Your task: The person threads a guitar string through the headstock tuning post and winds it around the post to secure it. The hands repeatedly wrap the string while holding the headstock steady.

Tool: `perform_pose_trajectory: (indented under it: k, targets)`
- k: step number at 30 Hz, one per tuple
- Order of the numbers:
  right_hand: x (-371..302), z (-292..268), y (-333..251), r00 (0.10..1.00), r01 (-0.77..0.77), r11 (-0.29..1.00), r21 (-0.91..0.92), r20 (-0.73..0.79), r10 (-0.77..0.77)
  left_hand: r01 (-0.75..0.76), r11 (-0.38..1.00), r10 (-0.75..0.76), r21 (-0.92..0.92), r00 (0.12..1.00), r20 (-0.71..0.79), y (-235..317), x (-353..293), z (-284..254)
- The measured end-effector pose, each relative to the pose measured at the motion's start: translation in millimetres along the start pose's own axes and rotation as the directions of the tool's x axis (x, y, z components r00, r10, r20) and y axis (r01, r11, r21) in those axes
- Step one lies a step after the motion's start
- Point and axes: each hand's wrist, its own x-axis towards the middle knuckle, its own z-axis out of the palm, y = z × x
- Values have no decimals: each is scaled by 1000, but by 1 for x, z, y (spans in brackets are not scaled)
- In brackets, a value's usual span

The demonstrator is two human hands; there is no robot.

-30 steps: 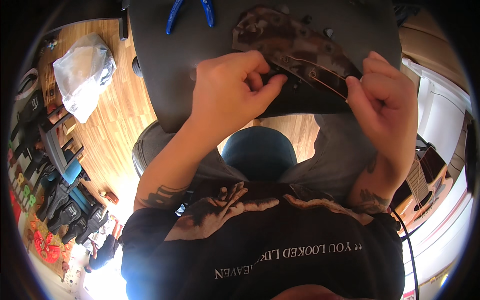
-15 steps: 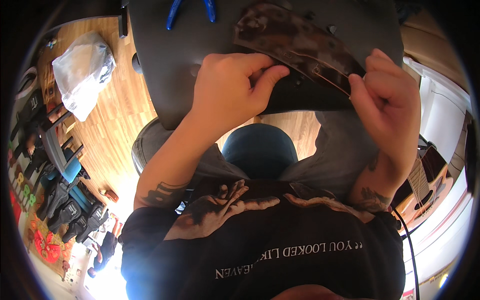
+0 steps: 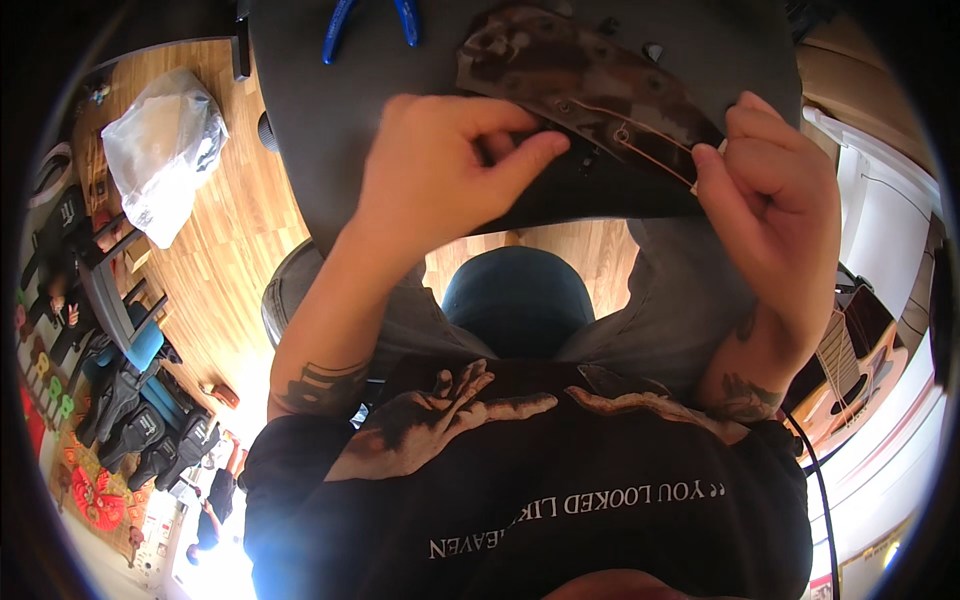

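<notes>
A flat, mottled dark-brown plate [image 3: 590, 70] with a curved outline and several round dots lies tilted over the black tabletop. Thin copper-coloured wire [image 3: 655, 162] runs along its near edge by a small ring [image 3: 621, 135] toward my right hand [image 3: 770, 170]. That hand pinches the plate's right end, thumb on the near side; its other fingers are curled. My left hand [image 3: 440, 160] is at the plate's lower left edge, thumb and forefinger bent toward each other. Whatever sits between them is too small or hidden to make out.
Blue-handled pliers [image 3: 370, 25] lie at the far left of the black tabletop [image 3: 330, 120]. Small dark parts [image 3: 652, 50] are beyond the plate. A blue round seat [image 3: 517, 300] is between my knees. An acoustic guitar [image 3: 850, 370] stands at the right, a plastic bag [image 3: 165, 150] on the left floor.
My left hand has shifted slightly left, showing more of the wire and another ring on the plate. The right hand keeps its grip, nearly still.
</notes>
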Motion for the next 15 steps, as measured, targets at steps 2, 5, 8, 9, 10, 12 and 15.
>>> perform_pose_trajectory:
  k: [2, 5, 8, 9, 10, 12, 15]
  targets:
    - [0, 1, -1, 1000, -8, 1000, 12, -7, 8, 18, 1000, -18, 3, 1000, 4, 4, -1, 3]
    - [0, 1, -3, 999, -37, 999, -16, -30, 36, 57, 998, -58, -18, 996, -72, 3, -1, 11]
    - [2, 3, -6, 997, -59, 997, -45, -51, 57, -322, 902, 406, 288, 860, -310, -9, -4, 38]
    - [1, 1, -6, 997, -64, 996, -55, -47, 61, -350, 890, 432, 292, 852, -294, -11, -2, 37]
    - [1, 0, -6, 997, -68, 996, -64, -42, 65, -377, 877, 458, 297, 845, -278, -13, -1, 36]
    - [2, 0, -4, 997, -60, 996, -69, -46, 57, -337, 922, 373, 188, 904, -208, -6, -1, 25]
    - [-2, 0, -3, 997, -68, 995, -76, -52, 65, -98, 985, 104, 144, 994, -36, 4, 0, -5]
